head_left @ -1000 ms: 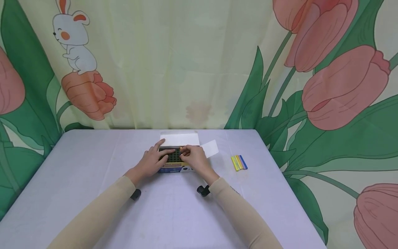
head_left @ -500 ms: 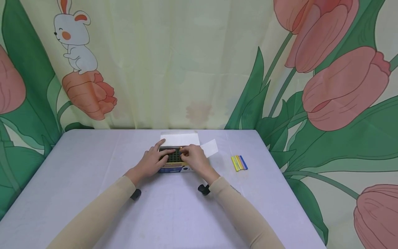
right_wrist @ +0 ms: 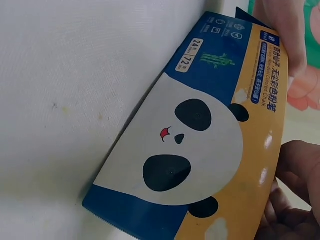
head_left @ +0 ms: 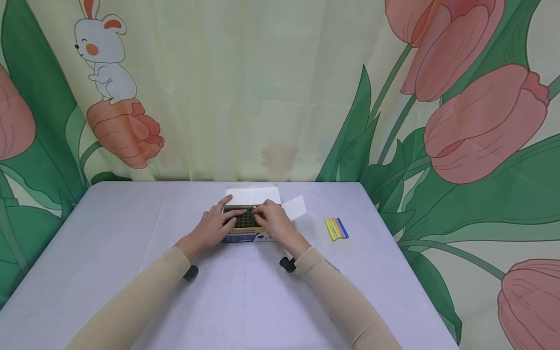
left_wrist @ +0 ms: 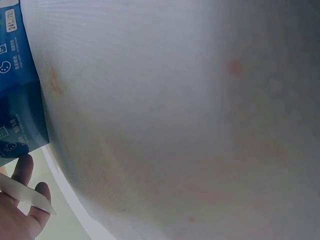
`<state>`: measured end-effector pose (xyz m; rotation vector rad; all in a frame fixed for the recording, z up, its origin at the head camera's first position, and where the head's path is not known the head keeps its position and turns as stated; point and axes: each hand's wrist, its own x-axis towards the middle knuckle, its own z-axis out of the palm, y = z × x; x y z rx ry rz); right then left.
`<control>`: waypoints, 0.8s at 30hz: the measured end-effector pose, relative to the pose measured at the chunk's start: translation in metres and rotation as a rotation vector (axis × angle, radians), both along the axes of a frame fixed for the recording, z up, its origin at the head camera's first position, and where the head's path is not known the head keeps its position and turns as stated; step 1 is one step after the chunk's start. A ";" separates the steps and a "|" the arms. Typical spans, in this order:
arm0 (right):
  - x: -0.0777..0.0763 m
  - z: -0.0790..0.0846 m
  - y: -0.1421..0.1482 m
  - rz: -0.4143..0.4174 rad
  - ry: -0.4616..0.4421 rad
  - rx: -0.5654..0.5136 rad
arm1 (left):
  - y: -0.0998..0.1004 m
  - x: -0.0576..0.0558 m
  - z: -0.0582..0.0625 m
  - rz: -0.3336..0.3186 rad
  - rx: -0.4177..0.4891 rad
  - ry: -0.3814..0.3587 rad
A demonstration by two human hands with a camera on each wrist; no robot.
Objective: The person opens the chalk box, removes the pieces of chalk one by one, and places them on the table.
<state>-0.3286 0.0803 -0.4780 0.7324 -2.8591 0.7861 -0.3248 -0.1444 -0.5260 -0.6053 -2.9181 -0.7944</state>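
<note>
A chalk box (head_left: 240, 238), blue and yellow with a panda face, stands at the table's far middle with its white lid (head_left: 253, 195) folded back. Inside sits a dark insert (head_left: 246, 219) with rows of holes. My left hand (head_left: 210, 227) rests over the box's left end, fingers spread, the index lying across the insert. My right hand (head_left: 276, 221) is at the right end, thumb and fingertips pinching a small orange chalk stick (head_left: 254, 207), mostly hidden by them. In the right wrist view, the panda front (right_wrist: 210, 140) shows, my right fingers (right_wrist: 300, 165) behind its top edge.
Several chalk sticks (head_left: 336, 229) in yellow, orange, purple and blue lie side by side on the white tablecloth (head_left: 245, 301), right of the box. A white side flap (head_left: 295, 208) juts out from the box's right end. Behind the table hangs a tulip-print curtain (head_left: 280, 97).
My right hand's knuckles have risen slightly over the box's right end, with the fingers still at the orange chalk. My left hand and the box have stayed in place.
</note>
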 end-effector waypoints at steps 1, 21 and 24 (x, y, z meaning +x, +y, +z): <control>0.000 0.000 0.000 0.000 -0.001 0.006 | 0.000 0.000 0.000 0.000 -0.001 -0.001; 0.000 -0.001 0.001 -0.012 0.011 -0.063 | 0.000 -0.001 -0.001 0.001 -0.010 0.011; -0.001 -0.001 0.001 -0.002 0.027 -0.117 | -0.001 -0.002 -0.003 0.002 -0.014 0.018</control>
